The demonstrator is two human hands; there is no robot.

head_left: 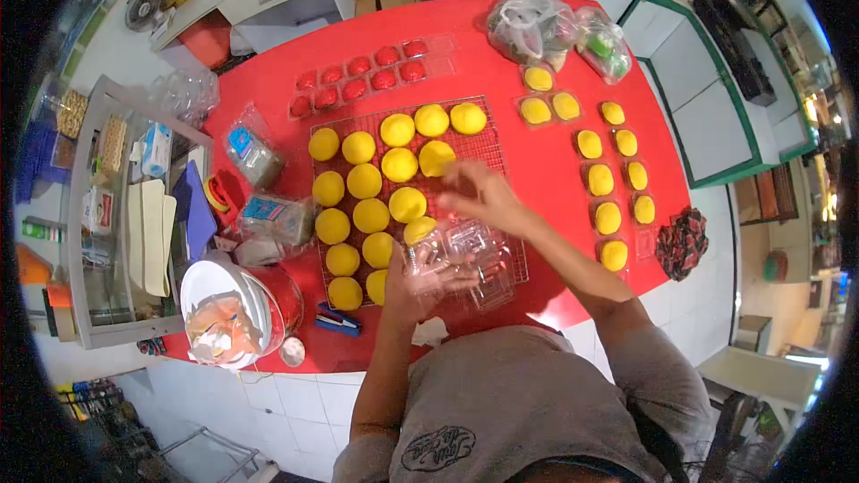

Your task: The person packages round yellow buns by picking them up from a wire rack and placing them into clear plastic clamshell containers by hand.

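Observation:
My left hand [420, 289] holds a clear plastic container [427, 253] near the table's front edge, palm up beneath it. More clear containers [490, 273] lie just to its right. Over the right part of the wire rack [495, 152], my right hand [483, 197] is raised with its fingers apart and somewhat blurred; nothing shows between them. The nearest yellow bun [437, 158] lies just beyond its fingertips. Several other round yellow buns [370, 215] stand on the rack in uneven rows. One bun [420, 231] is partly hidden behind the held container.
Packed red pieces [354, 88] lie behind the rack, packed yellow ones [600, 180] at the right. Plastic bags [532, 22] sit at the back right. A white bucket [226, 309], a blue stapler [337, 320] and bagged packs [276, 219] are at the left.

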